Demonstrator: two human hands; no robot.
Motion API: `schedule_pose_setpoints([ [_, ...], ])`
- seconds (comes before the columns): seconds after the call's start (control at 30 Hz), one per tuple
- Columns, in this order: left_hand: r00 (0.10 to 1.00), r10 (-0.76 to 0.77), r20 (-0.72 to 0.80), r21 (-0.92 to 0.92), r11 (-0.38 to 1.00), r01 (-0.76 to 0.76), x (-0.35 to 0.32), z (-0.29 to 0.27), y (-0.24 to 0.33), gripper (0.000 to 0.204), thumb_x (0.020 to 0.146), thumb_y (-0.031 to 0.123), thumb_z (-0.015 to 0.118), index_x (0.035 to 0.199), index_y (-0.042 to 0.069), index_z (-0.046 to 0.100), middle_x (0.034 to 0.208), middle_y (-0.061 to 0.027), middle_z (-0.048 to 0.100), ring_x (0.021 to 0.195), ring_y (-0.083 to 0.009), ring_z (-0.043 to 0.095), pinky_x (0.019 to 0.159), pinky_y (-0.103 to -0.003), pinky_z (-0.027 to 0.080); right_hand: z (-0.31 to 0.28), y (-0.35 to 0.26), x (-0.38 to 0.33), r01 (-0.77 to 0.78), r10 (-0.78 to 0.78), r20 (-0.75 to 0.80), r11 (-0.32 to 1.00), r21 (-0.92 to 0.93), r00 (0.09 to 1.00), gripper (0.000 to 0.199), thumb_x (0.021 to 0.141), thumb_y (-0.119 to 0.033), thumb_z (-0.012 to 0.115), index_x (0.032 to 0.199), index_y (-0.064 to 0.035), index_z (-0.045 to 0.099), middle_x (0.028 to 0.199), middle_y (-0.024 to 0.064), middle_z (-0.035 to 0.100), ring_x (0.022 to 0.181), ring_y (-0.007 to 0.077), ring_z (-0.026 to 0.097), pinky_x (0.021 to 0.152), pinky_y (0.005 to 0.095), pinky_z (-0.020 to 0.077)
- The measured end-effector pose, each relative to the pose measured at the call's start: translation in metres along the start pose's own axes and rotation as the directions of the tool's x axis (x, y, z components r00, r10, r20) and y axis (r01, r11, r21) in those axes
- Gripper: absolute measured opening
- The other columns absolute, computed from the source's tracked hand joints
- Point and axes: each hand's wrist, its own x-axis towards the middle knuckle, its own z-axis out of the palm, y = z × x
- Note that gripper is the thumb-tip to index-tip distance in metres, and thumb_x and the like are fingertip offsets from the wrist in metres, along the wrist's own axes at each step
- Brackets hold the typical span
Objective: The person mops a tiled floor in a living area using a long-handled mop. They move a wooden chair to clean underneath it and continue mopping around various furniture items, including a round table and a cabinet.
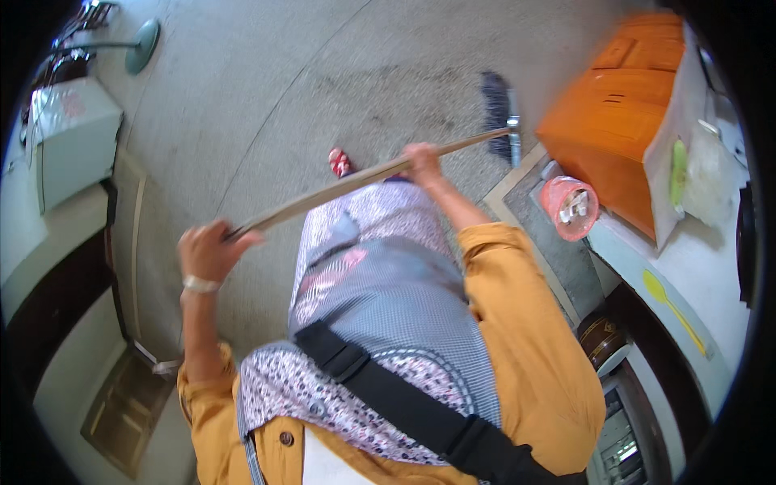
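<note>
I hold a long wooden broom handle (356, 183) across my body with both hands. My left hand (208, 250) grips the upper end of the handle, and a pale bracelet sits on that wrist. My right hand (423, 160) grips the handle farther down, closer to the head. The dark bristle broom head (498, 113) rests on the grey concrete floor (267, 89) in front of me, next to an orange cabinet. A red shoe (340, 162) shows just under the handle.
An orange cabinet (614, 121) stands at the right, with a pink translucent bucket (570, 208) beside it. A white counter (695, 267) with a yellow spoon (671, 307) runs along the right. A pale box (73, 137) and a fan base (145, 40) stand at the far left.
</note>
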Motion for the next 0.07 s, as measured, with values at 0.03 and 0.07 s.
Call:
schedule_pose_setpoints([
  [0.03,0.999,0.035,-0.033,-0.018,0.999,-0.036,0.005,0.009,0.008,0.054,0.063,0.059,0.062,0.05,0.009,0.05,0.041,-0.0013,0.044,0.035,-0.0141,0.041,0.04,-0.029,0.035,0.009,0.02,-0.007,-0.095,0.091,0.092,0.995,0.038,0.992,0.017,0.065,-0.026,0.063,0.063,-0.0116,0.055,0.068,0.0089,0.057,0.07,0.0264,0.057,0.068,0.0411,0.0437],
  [0.07,0.995,0.072,-0.063,-0.033,0.997,-0.074,0.014,0.019,0.013,0.054,0.063,0.061,0.061,0.05,0.009,0.051,0.042,-0.0018,0.047,0.036,-0.0156,0.044,0.041,-0.031,0.036,0.024,0.0,-0.023,-0.086,0.077,0.129,0.994,0.068,0.989,0.017,0.065,-0.026,0.063,0.063,-0.0116,0.055,0.068,0.0089,0.057,0.07,0.0264,0.057,0.068,0.0411,0.0437],
])
